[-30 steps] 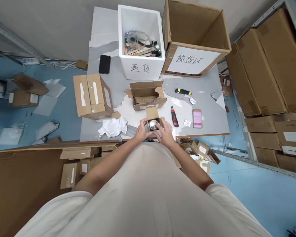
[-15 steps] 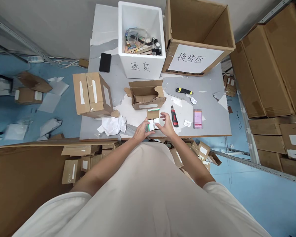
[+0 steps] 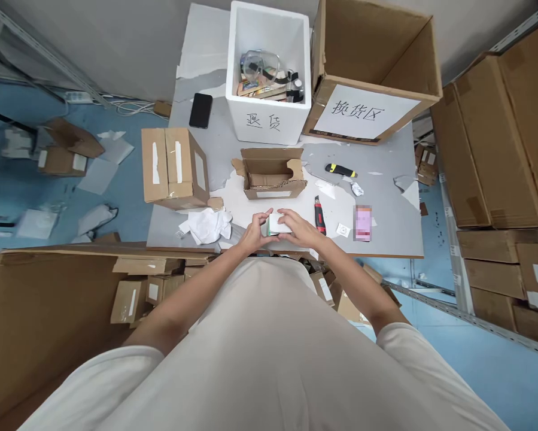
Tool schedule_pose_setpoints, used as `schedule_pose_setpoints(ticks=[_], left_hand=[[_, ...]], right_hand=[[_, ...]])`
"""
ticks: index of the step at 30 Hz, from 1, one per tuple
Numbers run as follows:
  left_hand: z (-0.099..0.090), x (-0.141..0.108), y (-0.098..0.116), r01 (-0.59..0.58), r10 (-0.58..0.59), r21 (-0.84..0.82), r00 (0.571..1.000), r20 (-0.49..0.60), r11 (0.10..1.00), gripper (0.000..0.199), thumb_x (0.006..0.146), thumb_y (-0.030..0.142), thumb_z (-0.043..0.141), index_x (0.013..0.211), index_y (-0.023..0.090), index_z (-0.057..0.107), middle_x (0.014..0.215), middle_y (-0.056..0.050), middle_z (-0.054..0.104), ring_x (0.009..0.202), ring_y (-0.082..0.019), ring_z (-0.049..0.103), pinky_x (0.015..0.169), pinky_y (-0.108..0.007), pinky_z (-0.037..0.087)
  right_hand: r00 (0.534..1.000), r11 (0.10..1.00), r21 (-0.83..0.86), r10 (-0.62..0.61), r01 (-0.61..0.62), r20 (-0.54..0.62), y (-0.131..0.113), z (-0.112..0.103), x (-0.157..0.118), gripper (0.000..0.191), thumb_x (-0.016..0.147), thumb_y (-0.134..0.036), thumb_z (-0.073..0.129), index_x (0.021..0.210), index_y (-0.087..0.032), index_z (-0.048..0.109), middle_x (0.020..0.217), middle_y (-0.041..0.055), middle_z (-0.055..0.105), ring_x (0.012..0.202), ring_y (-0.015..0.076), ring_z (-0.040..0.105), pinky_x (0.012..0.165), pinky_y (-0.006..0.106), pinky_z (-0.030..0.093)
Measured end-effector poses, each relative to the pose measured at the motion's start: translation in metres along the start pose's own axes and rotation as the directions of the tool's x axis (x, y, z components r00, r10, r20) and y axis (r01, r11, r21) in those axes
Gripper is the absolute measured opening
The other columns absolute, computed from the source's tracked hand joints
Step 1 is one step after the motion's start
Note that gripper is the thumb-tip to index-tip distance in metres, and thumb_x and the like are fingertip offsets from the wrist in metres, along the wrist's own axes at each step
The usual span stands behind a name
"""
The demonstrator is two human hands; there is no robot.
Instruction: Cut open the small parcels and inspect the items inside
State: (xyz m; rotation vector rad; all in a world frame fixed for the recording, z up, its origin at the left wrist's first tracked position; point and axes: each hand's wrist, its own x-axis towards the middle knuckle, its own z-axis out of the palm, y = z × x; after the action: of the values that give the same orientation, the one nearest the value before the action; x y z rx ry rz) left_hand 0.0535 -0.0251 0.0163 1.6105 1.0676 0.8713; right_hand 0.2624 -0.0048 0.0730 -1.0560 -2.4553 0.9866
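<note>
Near the front edge of the table, a small white box with a green edge is between my two hands. My left hand grips its left end, with the thumb and fingers closed round it. My right hand is closed on the right side, fingers lying over the white top. Just behind stands an open brown carton with its flaps up. A red and black utility knife lies to the right of my right hand. Crumpled white paper is left of my left hand.
At the back stand a white foam box holding goggles and other items, and a large open carton. A taped carton, a black phone, a yellow and black knife and a pink item are on the table.
The small box's raised flap, brown inside, has been folded down, and its white face now shows. My right hand has moved left and closed on the box. The camera view has shifted slightly.
</note>
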Motion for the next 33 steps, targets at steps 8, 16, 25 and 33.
schedule_pose_setpoints(ticks=[8,16,25,33], left_hand=[[-0.004,0.001,-0.003,-0.011,0.011,-0.013,0.999,0.038,1.0,0.077,0.062,0.047,0.079,0.118,0.021,0.033,0.144,-0.024,0.042,0.132,-0.028,0.045,0.105,-0.051,0.041],[-0.008,-0.002,-0.002,-0.033,0.022,0.102,0.994,0.108,0.994,0.089,0.06,0.052,0.079,0.129,0.02,0.034,0.142,-0.021,0.044,0.129,-0.028,0.048,0.105,-0.047,0.042],[-0.095,-0.043,-0.028,0.243,-0.232,0.756,0.965,-0.124,0.608,0.077,0.072,0.06,0.063,0.131,0.012,0.047,0.149,-0.023,0.034,0.141,-0.038,0.023,0.112,-0.062,0.012],[-0.125,-0.062,-0.068,0.503,-0.476,0.759,0.83,-0.292,0.412,0.109,0.066,0.067,0.064,0.151,0.017,0.017,0.156,-0.024,-0.006,0.142,-0.048,0.006,0.101,-0.068,0.027]], right_hand=[[0.999,0.978,-0.206,0.019,-0.013,0.026,-0.005,0.011,-0.007,0.04,0.09,-0.047,0.048,0.117,-0.017,0.051,0.148,0.0205,0.031,0.14,0.0344,0.024,0.107,0.058,0.03],[0.996,0.985,-0.171,0.052,-0.039,0.074,-0.005,0.015,-0.011,0.042,0.078,-0.04,0.066,0.114,-0.022,0.055,0.145,0.0163,0.037,0.133,0.0341,0.036,0.096,0.055,0.045],[0.981,0.978,-0.119,0.182,-0.173,0.063,-0.016,0.004,0.007,0.035,0.067,-0.024,0.069,0.098,-0.033,0.056,0.131,0.0038,0.049,0.114,0.0352,0.047,0.085,0.057,0.05],[0.994,0.999,-0.027,-0.033,0.031,-0.1,-0.031,-0.13,0.015,0.033,0.069,-0.035,0.072,0.096,-0.027,0.056,0.109,0.006,0.058,0.096,0.0265,0.058,0.08,0.047,0.052]])
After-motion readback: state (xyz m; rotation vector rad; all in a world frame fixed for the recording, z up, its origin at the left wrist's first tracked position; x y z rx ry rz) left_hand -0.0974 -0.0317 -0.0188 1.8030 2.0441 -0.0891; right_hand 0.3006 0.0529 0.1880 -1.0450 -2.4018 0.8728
